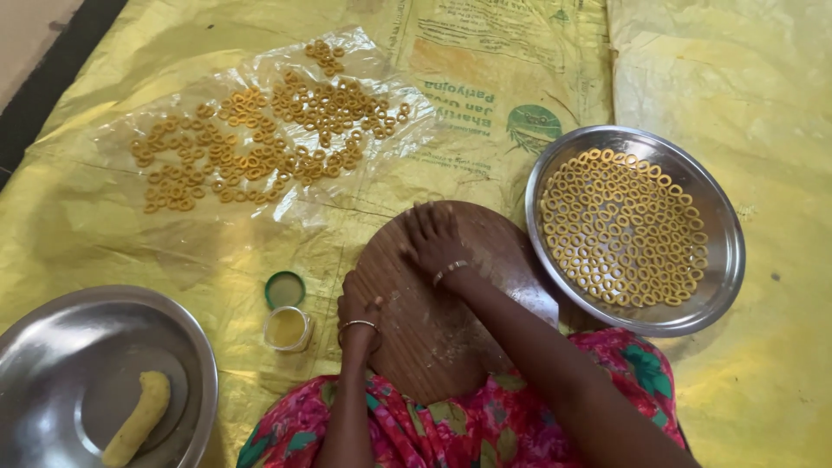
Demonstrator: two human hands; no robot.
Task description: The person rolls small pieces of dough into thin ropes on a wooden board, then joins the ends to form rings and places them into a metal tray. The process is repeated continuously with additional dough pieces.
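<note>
right hand [433, 243] flat, fingers spread, pressing board [485, 260] | left hand [357, 308] grips its 9 o'clock edge | risk: we nudge open jar [288, 328]

The scene was evenly and fairly brightly lit by soft, warm light, with no hard shadows; only faint shade lay under the forearms on the round wooden board [433, 321]. The steel plate [724, 260] on the right showed mild sheen along its rim, and the steel bowl [52, 364] at lower left carried broad dull reflections. The clear plastic sheet [130, 130] glinted in its creases. Focus was somewhat soft overall, and the right hand [433, 243] looked slightly motion-blurred. The yellow sacking [763, 95] looked washed out toward the upper right.
</note>
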